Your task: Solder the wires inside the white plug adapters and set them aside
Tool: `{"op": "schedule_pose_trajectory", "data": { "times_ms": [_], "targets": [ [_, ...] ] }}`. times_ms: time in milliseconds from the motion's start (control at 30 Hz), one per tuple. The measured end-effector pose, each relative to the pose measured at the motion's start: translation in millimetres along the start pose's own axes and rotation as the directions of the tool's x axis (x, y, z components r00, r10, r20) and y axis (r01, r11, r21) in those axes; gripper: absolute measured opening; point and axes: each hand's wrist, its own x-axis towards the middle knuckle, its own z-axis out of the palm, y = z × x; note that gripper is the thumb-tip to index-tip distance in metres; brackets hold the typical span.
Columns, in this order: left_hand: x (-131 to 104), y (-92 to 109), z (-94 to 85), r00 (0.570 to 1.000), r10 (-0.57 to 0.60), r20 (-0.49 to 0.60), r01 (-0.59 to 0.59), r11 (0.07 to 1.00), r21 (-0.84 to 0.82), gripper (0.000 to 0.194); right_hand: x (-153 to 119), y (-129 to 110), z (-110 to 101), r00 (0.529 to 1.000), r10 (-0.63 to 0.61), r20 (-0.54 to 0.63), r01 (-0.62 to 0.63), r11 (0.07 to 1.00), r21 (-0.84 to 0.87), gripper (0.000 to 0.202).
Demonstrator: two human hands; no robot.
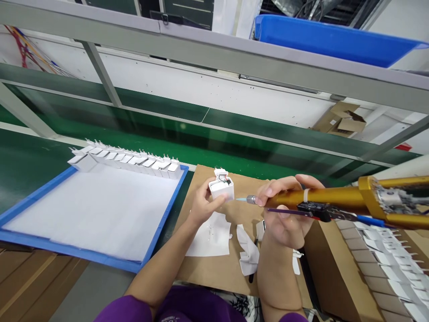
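Note:
My left hand (203,202) is closed around a white plug adapter housing (222,191), held above the brown cardboard. Its lid with the metal pins is tipped up, and a red wire and dark parts show inside. My right hand (284,214) grips a gold-coloured glue gun (335,197) with a black trigger part and a blue cable. The gun's pale blue tip (240,199) points at the housing's right side, a small gap away. Below my hands lie a white paper sheet (211,237) with specks on it and a crumpled white cloth or tissue (247,252).
On the left, a blue-rimmed tray (161,223) lined with white bears a row of white adapters (134,161) along its far edge. At right, a cardboard box (328,259) stands beside more lined-up adapters (389,259). A blue bin (328,40) sits on the shelf above.

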Motion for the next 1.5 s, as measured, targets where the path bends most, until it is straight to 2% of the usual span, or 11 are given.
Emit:
{"op": "schedule_pose_trajectory", "data": {
  "times_ms": [167, 267, 400, 500, 567, 667, 833, 1000, 1167, 1300, 1500],
  "targets": [
    [1.4, 3.7, -3.6, 0.997, 0.023, 0.069, -0.039, 0.969, 0.246, 0.037, 0.8, 0.7, -0.6, 1.0, -0.017, 0.005, 0.017, 1.0, 0.007, 0.036],
    [8.5, 0.3, -7.5, 0.984, -0.111, 0.136, 0.042, 0.902, 0.43, 0.033, 1.1, 1.9, -1.6, 0.999, -0.029, 0.015, 0.028, 0.999, 0.015, 0.037],
    [19.1, -19.0, -13.3, 0.926, -0.343, 0.159, 0.171, 0.756, 0.631, 0.032, 1.5, 3.5, -2.2, 0.999, -0.031, 0.005, 0.031, 0.999, 0.042, 0.039],
    [23.6, -34.5, -18.3, 0.889, -0.435, 0.143, 0.223, 0.684, 0.694, 0.038, 1.8, 4.7, -2.2, 0.999, -0.032, -0.007, 0.032, 0.999, 0.04, 0.039],
    [25.6, -41.8, -21.3, 0.87, -0.459, 0.179, 0.229, 0.699, 0.678, 0.04, 2.0, 5.3, -2.4, 0.999, -0.034, -0.003, 0.034, 0.999, 0.042, 0.039],
    [28.2, -50.3, -22.6, 0.862, -0.452, 0.228, 0.232, 0.753, 0.615, 0.036, 2.2, 6.0, -2.5, 0.999, -0.032, 0.003, 0.032, 0.998, 0.05, 0.038],
    [29.3, -62.0, -13.1, 0.906, -0.377, 0.195, 0.212, 0.8, 0.561, 0.02, 2.3, 6.5, -2.2, 0.999, -0.035, 0.0, 0.035, 0.997, 0.074, 0.037],
    [26.5, -60.9, -4.0, 0.917, -0.307, 0.256, 0.126, 0.83, 0.543, 0.016, 1.9, 6.2, -2.0, 1.0, -0.017, 0.013, 0.015, 0.996, 0.093, 0.037],
    [24.6, -49.6, -6.6, 0.894, -0.29, 0.341, 0.039, 0.81, 0.586, 0.03, 1.9, 6.3, -3.0, 1.0, -0.014, 0.008, 0.013, 0.997, 0.08, 0.037],
    [23.1, -38.5, -12.9, 0.837, -0.364, 0.409, -0.014, 0.733, 0.68, 0.047, 1.6, 6.8, -4.4, 1.0, -0.015, 0.026, 0.013, 0.997, 0.071, 0.037],
    [24.2, -32.5, -19.0, 0.801, -0.321, 0.505, -0.152, 0.707, 0.691, 0.039, 0.5, 6.8, -4.1, 0.999, -0.028, 0.028, 0.027, 0.998, 0.048, 0.036]
  ]
}}
